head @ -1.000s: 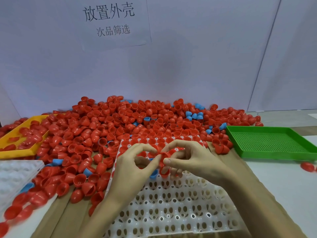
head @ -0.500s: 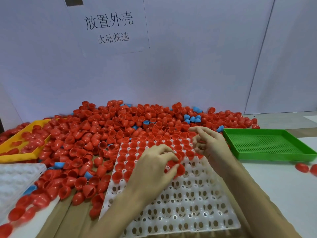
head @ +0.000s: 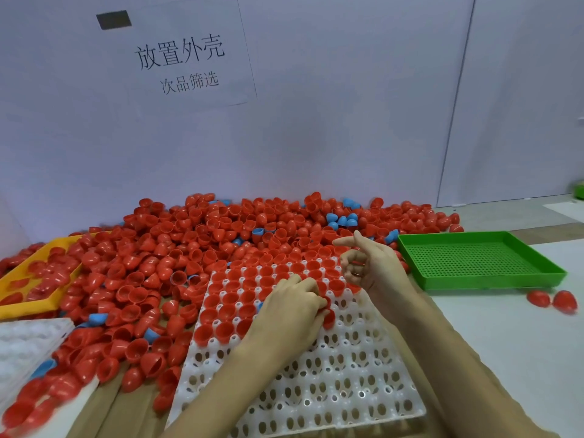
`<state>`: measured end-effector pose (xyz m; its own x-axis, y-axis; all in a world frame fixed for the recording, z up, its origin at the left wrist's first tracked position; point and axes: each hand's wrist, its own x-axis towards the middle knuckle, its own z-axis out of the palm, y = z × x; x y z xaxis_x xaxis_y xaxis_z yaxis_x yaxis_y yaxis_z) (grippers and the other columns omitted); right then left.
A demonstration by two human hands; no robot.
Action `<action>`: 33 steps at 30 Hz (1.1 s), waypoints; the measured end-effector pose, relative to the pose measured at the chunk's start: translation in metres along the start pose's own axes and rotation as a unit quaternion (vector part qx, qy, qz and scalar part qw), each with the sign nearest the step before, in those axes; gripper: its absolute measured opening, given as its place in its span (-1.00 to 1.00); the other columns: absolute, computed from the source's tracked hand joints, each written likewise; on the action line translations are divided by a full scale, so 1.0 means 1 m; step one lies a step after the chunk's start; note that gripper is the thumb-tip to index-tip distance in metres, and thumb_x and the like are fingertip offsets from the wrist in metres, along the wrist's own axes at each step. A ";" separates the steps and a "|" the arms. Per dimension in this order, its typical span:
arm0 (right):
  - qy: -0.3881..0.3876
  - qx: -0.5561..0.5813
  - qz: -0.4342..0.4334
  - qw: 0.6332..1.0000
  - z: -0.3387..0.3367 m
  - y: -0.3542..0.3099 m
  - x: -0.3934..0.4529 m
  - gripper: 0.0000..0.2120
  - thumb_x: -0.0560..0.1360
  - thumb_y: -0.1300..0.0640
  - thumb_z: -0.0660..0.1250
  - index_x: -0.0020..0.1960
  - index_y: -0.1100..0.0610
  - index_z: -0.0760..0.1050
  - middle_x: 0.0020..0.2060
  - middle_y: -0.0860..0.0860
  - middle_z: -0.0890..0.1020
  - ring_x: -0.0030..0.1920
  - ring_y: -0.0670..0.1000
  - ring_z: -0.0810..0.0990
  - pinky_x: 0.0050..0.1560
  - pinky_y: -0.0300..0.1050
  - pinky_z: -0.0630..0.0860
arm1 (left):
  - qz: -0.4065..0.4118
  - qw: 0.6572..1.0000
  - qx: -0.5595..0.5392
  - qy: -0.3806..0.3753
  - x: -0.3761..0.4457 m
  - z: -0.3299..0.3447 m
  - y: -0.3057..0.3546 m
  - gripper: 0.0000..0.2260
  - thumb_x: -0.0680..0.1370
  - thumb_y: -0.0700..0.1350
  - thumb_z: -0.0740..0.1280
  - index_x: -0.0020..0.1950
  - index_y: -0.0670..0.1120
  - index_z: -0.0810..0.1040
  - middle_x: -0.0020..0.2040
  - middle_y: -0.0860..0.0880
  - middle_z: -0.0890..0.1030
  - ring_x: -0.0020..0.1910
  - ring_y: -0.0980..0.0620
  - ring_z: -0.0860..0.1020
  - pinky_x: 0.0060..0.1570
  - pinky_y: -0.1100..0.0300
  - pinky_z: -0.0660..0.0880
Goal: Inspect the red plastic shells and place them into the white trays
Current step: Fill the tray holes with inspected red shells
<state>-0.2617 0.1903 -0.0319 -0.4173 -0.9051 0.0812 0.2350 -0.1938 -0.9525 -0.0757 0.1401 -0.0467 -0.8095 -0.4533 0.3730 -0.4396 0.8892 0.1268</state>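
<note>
A big heap of red shells point(head: 189, 248) covers the back of the table. In front of it lies a white tray point(head: 316, 390) whose far rows hold red shells point(head: 234, 298) open side up; its near cups are bare. My left hand point(head: 294, 311) is over the middle of the tray and pinches red shells point(head: 328, 314) at its fingertips. My right hand point(head: 373, 267) hovers over the tray's far right corner, index finger and thumb stretched toward the heap. Its other fingers are curled, with a glimpse of red inside them.
A green perforated tray point(head: 474, 260) stands to the right, with two loose red shells point(head: 553, 300) beside it. A yellow tray point(head: 31, 279) with shells sits at the left, and a second white tray point(head: 25, 343) lies near it. Blue shells point(head: 343, 219) are mixed into the heap.
My hands were together over the tray a second ago and have parted. The right hand went to the heap's edge, while the left hand stays over the tray with shells.
</note>
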 end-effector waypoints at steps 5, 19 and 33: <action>0.009 -0.001 0.001 1.000 0.001 -0.001 0.000 -0.60 0.72 -0.05 0.20 0.12 0.23 0.67 -0.35 0.07 0.60 -0.39 -0.03 0.53 -0.30 -0.19 0.49 | -0.024 0.997 -0.079 -0.009 0.002 -0.008 -0.011 -0.73 0.65 0.10 0.35 0.29 0.04 0.69 0.13 0.16 0.62 0.10 0.22 0.48 0.15 0.43 0.36; 0.030 -0.015 0.003 0.999 0.005 0.001 0.001 -0.58 0.74 -0.03 0.17 0.08 0.23 0.68 -0.36 0.08 0.60 -0.40 -0.03 0.52 -0.31 -0.17 0.45 | -0.120 0.988 -0.058 -0.073 0.114 0.009 -0.094 -0.66 0.71 0.01 0.24 0.43 -0.10 0.55 0.40 -0.07 0.52 0.41 -0.05 0.45 0.44 -0.03 0.39; 0.013 -0.012 -0.008 1.000 0.006 -0.001 0.000 -0.58 0.74 -0.05 0.18 0.03 0.19 0.70 -0.36 0.09 0.60 -0.41 -0.04 0.52 -0.35 -0.20 0.45 | -0.060 0.989 -0.082 -0.103 0.144 0.046 -0.094 -0.65 0.73 -0.03 0.20 0.52 0.02 0.44 0.48 0.00 0.49 0.46 -0.03 0.43 0.48 -0.22 0.31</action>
<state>-0.2571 0.1882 -0.0291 -0.4433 -0.8919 0.0893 0.2067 -0.1987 -0.9580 -0.1688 -0.0111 -0.0469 -0.8255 -0.5433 0.1530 -0.4810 0.8190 0.3130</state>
